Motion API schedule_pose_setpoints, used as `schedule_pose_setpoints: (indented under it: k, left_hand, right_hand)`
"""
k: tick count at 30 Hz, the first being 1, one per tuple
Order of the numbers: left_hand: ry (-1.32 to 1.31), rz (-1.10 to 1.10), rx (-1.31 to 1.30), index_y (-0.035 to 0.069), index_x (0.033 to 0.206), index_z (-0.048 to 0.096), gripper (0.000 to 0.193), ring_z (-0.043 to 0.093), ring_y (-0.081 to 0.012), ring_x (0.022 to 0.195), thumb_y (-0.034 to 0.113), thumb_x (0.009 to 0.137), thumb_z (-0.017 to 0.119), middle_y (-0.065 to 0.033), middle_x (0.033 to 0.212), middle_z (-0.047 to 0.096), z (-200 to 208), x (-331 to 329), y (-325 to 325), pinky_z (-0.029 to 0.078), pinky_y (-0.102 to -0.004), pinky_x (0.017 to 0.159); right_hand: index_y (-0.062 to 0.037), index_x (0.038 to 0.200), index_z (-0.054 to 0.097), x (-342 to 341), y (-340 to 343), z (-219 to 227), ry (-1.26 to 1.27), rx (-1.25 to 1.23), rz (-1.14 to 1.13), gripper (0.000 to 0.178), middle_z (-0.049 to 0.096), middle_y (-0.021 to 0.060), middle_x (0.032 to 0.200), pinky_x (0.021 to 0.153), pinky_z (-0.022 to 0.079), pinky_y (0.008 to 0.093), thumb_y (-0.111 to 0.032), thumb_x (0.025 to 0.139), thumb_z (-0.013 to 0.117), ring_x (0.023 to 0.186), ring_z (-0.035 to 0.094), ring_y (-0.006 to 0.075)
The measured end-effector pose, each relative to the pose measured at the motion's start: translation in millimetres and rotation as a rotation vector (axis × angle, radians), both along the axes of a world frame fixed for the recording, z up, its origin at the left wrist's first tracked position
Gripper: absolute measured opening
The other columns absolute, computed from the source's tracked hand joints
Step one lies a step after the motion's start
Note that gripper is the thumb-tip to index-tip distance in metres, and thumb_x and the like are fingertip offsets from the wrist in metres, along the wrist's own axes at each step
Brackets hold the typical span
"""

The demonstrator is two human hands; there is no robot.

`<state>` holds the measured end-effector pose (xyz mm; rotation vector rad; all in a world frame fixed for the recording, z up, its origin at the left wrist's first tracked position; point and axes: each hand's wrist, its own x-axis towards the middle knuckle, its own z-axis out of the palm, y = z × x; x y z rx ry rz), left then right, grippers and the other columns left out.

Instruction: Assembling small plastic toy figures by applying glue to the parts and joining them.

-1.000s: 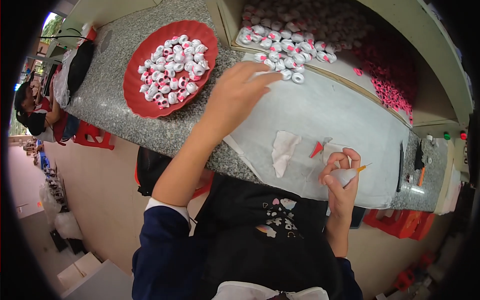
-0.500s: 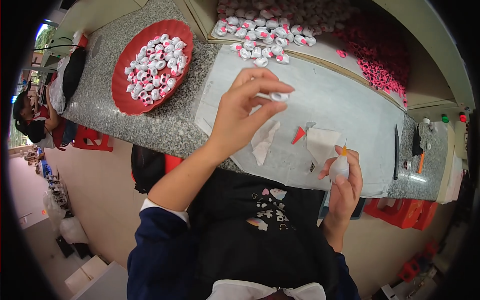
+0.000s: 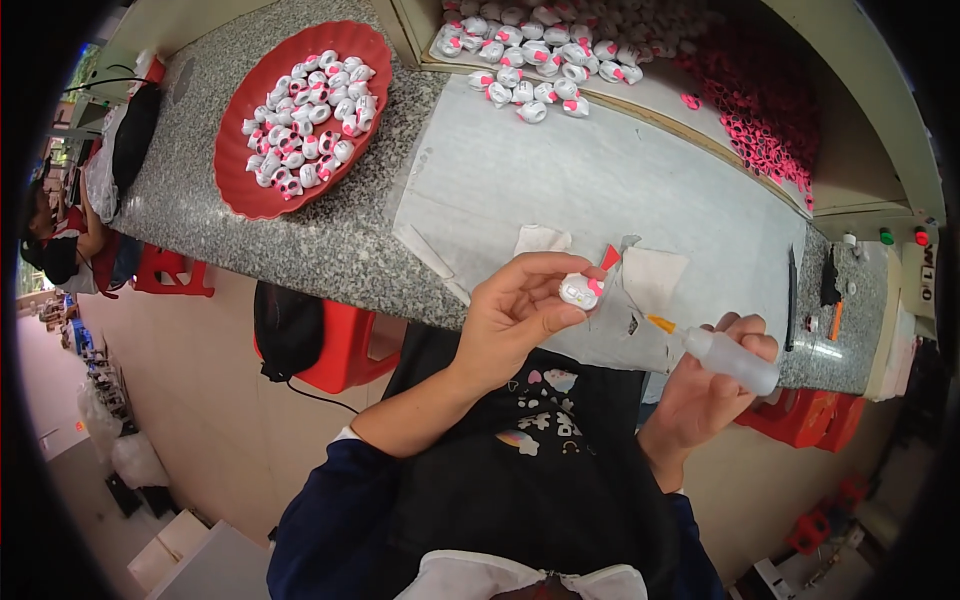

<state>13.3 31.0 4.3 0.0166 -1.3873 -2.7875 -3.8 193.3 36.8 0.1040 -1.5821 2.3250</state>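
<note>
Between thumb and fingers, my left hand (image 3: 515, 318) pinches a small white cat-head figure (image 3: 580, 291) with a pink bow, its face turned up. To its right, my right hand (image 3: 705, 395) is wrapped round a translucent squeeze bottle (image 3: 735, 361). An orange tip with a thin needle (image 3: 660, 323) on the bottle points left toward the figure, a short gap away from it. Both hands are above the near edge of a white sheet (image 3: 520, 180). Beyond them on the sheet lie a red triangular scrap (image 3: 611, 256) and a pale cloth piece (image 3: 655, 278).
A red scalloped bowl (image 3: 232, 165) of similar white figures stands on the speckled counter (image 3: 300, 250) at left. More figures (image 3: 560, 60) and a heap of pink pieces (image 3: 765, 140) fill the shelf behind. A black pen-like tool (image 3: 792, 298) lies right. Another person (image 3: 75, 240) sits far left.
My left hand has come down and nearer, bringing the white figure close to the bottle. My right hand has tilted the bottle from upright so its needle points left.
</note>
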Motion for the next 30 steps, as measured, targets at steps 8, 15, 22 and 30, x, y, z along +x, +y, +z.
schedule_pose_setpoints:
  k: [8, 15, 22, 30]
  left_hand:
    - [-0.012, -0.033, 0.043, -0.003, 0.103, 0.043, 0.034, 0.052, -0.0155, 0.089, -0.002, 0.072, 0.055, -0.0178, 0.1, 0.051, 2, 5, -4, 0.044, -0.026, 0.076]
    - [-0.009, -0.057, 0.057, -0.003, 0.104, 0.043, 0.034, 0.052, -0.015, 0.087, -0.002, 0.072, 0.055, -0.0175, 0.1, 0.051, 4, 5, -5, 0.044, -0.0254, 0.075]
    - [-0.013, -0.053, 0.047, -0.003, 0.104, 0.042, 0.035, 0.052, -0.015, 0.087, -0.003, 0.072, 0.055, -0.0173, 0.099, 0.051, 1, 5, -6, 0.044, -0.0255, 0.075]
    - [0.008, -0.059, 0.056, -0.003, 0.104, 0.043, 0.035, 0.052, -0.0147, 0.087, -0.003, 0.072, 0.055, -0.0167, 0.099, 0.051, -1, 5, -6, 0.044, -0.0259, 0.076]
  right_hand:
    - [-0.0068, 0.079, 0.041, 10, -11, -3, 0.491, 0.491, 0.051, 0.039, 0.039, 0.0053, 0.073, 0.039, 0.034, 0.0187, -0.03, 0.062, 0.067, 0.05, 0.037, 0.0106]
    - [-0.0054, 0.079, 0.04, 13, -14, 0, 0.512, 0.471, 0.112, 0.04, 0.039, 0.006, 0.074, 0.04, 0.036, 0.0206, -0.025, 0.061, 0.069, 0.051, 0.039, 0.0117]
    - [-0.0068, 0.082, 0.042, 19, -12, -4, 0.467, 0.456, 0.129, 0.036, 0.039, 0.0057, 0.077, 0.044, 0.038, 0.0213, -0.019, 0.062, 0.07, 0.055, 0.04, 0.0125]
    - [-0.0071, 0.084, 0.043, 15, -12, 1, 0.486, 0.501, 0.139, 0.038, 0.038, 0.0047, 0.077, 0.045, 0.038, 0.0221, -0.018, 0.061, 0.071, 0.055, 0.04, 0.0125]
